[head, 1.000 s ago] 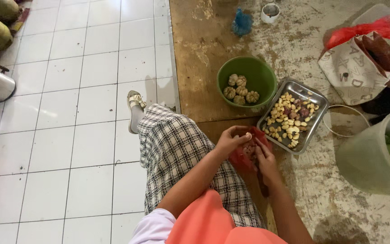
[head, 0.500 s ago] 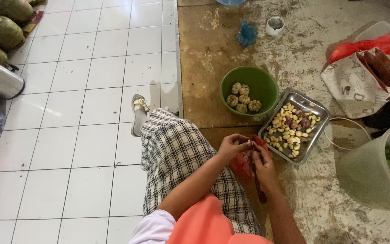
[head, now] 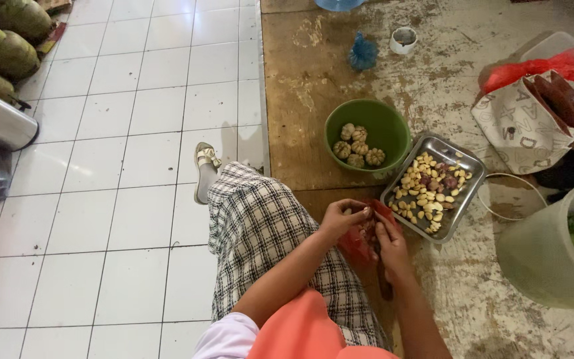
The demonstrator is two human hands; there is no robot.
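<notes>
Both hands, left (head: 342, 218) and right (head: 390, 243), grip closed around a red bag (head: 360, 240).

Both hands (head: 367, 229) work red bag (head: 360, 242) w/ steel tray (head: 463, 199), green bowl (head: 386, 119) near.

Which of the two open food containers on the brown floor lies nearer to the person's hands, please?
The rectangular metal tray of pale and reddish kernels; its near corner sits just beside the right hand. The round green bowl of ridged fruits lies farther off, beyond the left hand.
</notes>
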